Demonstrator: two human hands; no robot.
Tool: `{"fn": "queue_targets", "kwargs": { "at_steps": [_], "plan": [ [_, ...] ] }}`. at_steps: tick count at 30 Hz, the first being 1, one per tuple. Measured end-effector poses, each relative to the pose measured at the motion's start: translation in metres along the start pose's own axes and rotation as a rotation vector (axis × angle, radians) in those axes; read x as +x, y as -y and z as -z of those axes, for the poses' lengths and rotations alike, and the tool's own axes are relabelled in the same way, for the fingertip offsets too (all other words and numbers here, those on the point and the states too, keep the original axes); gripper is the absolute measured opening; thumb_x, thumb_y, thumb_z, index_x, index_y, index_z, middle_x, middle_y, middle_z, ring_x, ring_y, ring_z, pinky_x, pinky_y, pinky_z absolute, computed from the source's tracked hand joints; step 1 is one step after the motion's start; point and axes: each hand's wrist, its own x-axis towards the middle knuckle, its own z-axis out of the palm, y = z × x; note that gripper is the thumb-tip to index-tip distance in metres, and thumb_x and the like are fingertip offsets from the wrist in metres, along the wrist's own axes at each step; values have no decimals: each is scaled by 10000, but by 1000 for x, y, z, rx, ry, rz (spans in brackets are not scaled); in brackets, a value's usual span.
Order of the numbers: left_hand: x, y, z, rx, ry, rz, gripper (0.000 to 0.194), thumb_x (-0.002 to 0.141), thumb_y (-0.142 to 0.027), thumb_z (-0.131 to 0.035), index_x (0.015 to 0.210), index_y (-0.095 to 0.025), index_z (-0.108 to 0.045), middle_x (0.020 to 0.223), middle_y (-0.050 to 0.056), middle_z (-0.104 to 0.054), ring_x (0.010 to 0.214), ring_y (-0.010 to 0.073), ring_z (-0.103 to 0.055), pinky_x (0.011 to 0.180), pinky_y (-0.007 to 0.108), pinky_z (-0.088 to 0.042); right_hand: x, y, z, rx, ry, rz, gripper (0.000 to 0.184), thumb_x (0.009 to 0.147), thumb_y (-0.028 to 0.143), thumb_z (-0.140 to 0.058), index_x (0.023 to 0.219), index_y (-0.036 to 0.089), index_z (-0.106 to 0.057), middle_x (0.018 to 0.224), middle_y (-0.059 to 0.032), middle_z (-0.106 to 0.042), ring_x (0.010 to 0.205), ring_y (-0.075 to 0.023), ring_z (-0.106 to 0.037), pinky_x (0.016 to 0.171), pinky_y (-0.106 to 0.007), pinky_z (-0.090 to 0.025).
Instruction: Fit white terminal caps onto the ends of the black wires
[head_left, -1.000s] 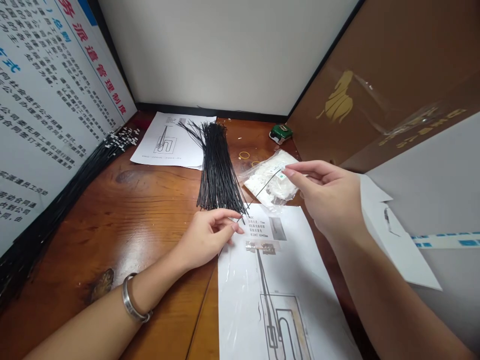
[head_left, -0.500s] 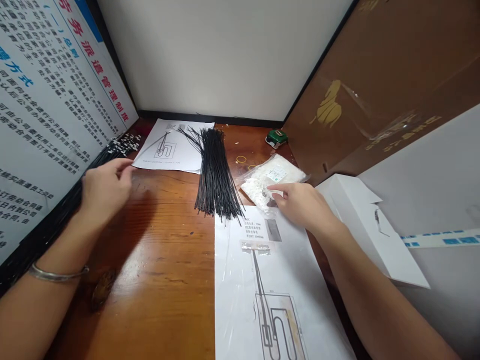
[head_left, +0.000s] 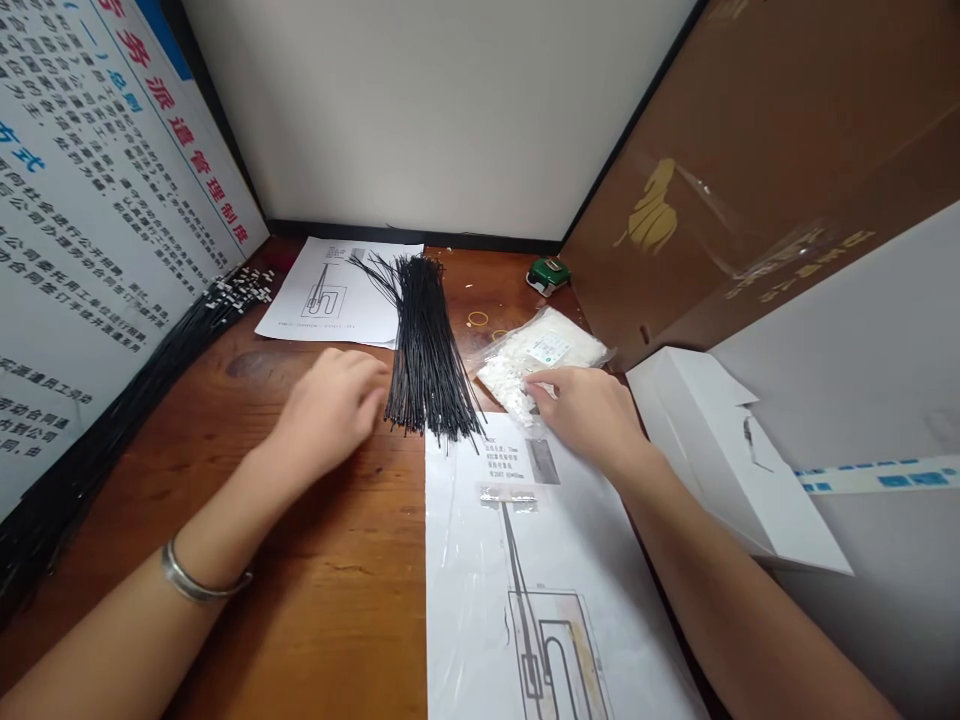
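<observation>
A bundle of black wires (head_left: 429,350) lies in the middle of the table. My left hand (head_left: 334,405) hovers just left of it, fingers loosely curled and thumb apart, with nothing visible between them. At the opened end of a clear plastic bag (head_left: 574,335) full of small white pieces, my right hand (head_left: 589,405) has thumb and index finger drawn together among the pieces. Whatever is in that pinch is too small to make out.
Black wires with white ends (head_left: 172,350) lie along the left panel. A printed drawing (head_left: 480,560) covers the front right; another sheet (head_left: 300,290) lies behind. A green tape measure (head_left: 547,275), rubber bands (head_left: 478,319), a white box (head_left: 720,450) and a brown carton (head_left: 787,150) stand around.
My left hand has moved right, from beside the white-ended wires to the edge of the black bundle. My right hand stays at the bag, its thumb and index finger now closer together.
</observation>
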Motion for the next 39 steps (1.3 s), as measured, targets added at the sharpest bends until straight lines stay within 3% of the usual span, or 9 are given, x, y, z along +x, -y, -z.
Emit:
{"fn": "queue_targets", "kwargs": {
  "at_steps": [7,11,18,23,29,31,34,36,39],
  "plan": [
    [3,-60,-26,-167,158,-334,233,844,-147,-521,1011,-139,-683,1040,98,-673,917,235,-520,797,365,-450,1,-3,-3,32,-35,16,263,844,281,-504,962,245,-736,825,-62,-733,745,-242,-649,589,-310,-371],
    [7,-67,-36,-118,202,-384,204,824,-140,-529,925,-157,-705,1065,87,-660,912,241,-497,737,350,-406,2,-4,-5,37,-28,29,284,847,274,-497,1020,248,-720,869,-66,-737,781,-247,-648,609,-310,-370],
    [13,-66,-43,-2,188,-456,211,886,-131,-473,841,-154,-678,1086,94,-623,917,233,-478,714,339,-353,1,-3,-5,68,-56,18,239,825,256,-485,888,235,-715,728,-48,-684,677,-213,-600,562,-287,-309],
    [15,-64,-42,-74,170,-450,178,913,-132,-450,893,-139,-627,1108,100,-603,930,221,-493,746,334,-384,1,-2,-4,244,-143,-3,214,809,277,-497,823,214,-701,666,-27,-642,608,-178,-558,564,-273,-331],
    [18,-60,-37,-579,75,-251,132,925,-136,-416,924,-160,-546,989,71,-629,901,170,-568,803,315,-442,0,1,1,508,-280,-25,142,797,292,-549,794,203,-660,679,-5,-654,519,-141,-546,615,-293,-405],
    [18,-59,-33,-700,30,-158,133,938,-164,-405,937,-173,-537,911,50,-650,809,149,-584,751,295,-452,-1,5,5,634,-242,-36,139,791,318,-583,778,194,-644,613,2,-632,485,-143,-549,585,-298,-422],
    [12,-61,-26,-757,-36,-125,128,932,-195,-432,927,-182,-559,859,41,-661,752,144,-589,708,285,-455,-6,13,12,911,-45,8,212,792,399,-624,786,188,-607,581,-1,-629,500,-157,-587,487,-270,-417],
    [5,-63,-23,-749,-50,-195,131,922,-202,-452,947,-182,-580,881,49,-664,785,152,-597,717,285,-462,-11,22,17,1133,84,109,253,806,432,-622,822,183,-580,877,-76,-711,610,-160,-650,447,-242,-426],
    [-10,-65,-22,-742,-9,-274,137,908,-200,-468,961,-176,-592,885,54,-672,785,159,-605,722,293,-479,-21,36,22,1314,241,272,210,833,390,-618,865,188,-568,1195,-112,-644,760,-148,-684,543,-250,-526]
  ]
}}
